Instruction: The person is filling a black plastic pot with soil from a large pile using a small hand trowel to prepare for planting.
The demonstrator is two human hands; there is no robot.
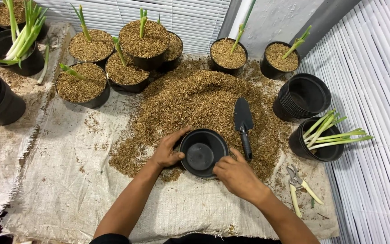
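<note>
I clasp the empty black pot (pixel 203 152) by its rim, left hand (pixel 167 152) at nine o'clock and right hand (pixel 235 174) at four, steadying it upright at the husk pile's (pixel 195 104) near edge, with the trowel (pixel 243 124) lying at two.

Single head view, looking steeply down from above person's chest, close over sackcloth mat (pixel 68 190); facing forward toward white slatted wall (pixel 190 18).

Both hands (pixel 204 165) around empty black pot (pixel 202 152)
</note>
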